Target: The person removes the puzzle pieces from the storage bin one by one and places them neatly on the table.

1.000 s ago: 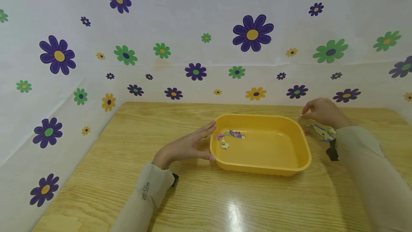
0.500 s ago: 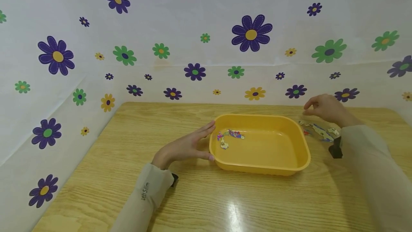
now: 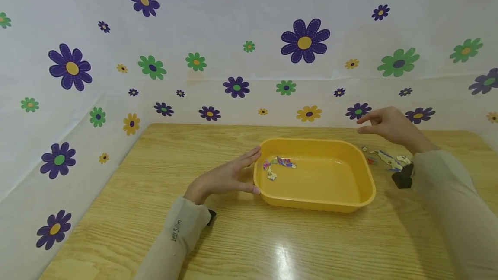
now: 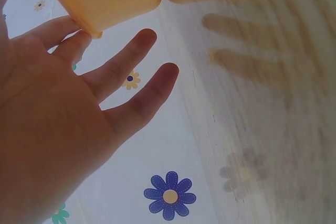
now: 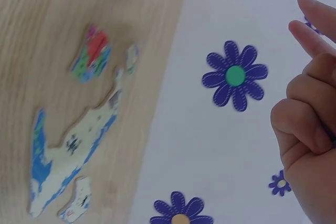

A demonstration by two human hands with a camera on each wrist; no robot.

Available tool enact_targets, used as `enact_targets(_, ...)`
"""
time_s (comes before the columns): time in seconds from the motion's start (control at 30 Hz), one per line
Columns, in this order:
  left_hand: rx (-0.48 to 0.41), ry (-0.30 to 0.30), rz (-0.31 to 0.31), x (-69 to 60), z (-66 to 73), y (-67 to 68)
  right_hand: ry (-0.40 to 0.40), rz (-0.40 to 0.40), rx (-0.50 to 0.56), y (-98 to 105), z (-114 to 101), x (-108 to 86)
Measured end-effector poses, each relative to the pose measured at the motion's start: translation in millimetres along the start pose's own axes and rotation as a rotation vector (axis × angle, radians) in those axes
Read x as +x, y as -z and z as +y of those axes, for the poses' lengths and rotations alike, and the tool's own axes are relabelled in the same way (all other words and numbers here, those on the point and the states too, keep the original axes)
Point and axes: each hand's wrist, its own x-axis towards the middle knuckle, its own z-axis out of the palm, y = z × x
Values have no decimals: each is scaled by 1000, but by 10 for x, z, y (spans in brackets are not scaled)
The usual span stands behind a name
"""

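Left hand at the yellow tray, fingers spread wide, fingertips and thumb against its left end, no grip curled round it; a light, level steadying is what suits here, since a hard push could slide the tray along the counter. Over on the other side, the right hand hangs in the air near the floral sheet, thumb and forefinger apart, the other fingers curled, nothing visible between the tips. Below it, just beyond the tray's right end, lie flat pieces: a long pale-and-blue one, a red-and-green one, two small pale ones. More patterned pieces sit inside the tray, toward its left. Thin stuff, so I'd judge a fingertip pinch at the edge best, taking one at a time.
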Motion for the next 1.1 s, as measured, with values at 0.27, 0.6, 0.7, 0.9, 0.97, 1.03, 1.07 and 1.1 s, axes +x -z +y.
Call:
enact_targets(0.27, 3, 0, -1, -3, 10, 11, 78, 27, 59, 3, -226, 41)
enact_targets(0.6, 1, 13, -4, -2, 9, 4, 96, -9, 100, -24, -448, 89)
enact_targets(0.7, 8, 15, -6, -3, 13, 3, 109, -31, 109, -45, -492, 108)
enact_targets(0.9, 8, 16, -6, -1, 11, 0, 138, -64, 127, -90, -588, 145)
enact_targets(0.97, 6, 16, -6, 1, 10, 1, 144, -78, 137, -109, -630, 158)
enact_targets(1.03, 10, 17, -5, 0, 5, 2, 156, -89, 148, -131, -672, 174)
enact_targets(1.07, 10, 17, -3, -1, 3, 1, 165, -94, 149, -144, -694, 182)
enact_targets(1.1, 12, 18, -2, -2, 0, 1, 172, -96, 152, -156, -715, 188)
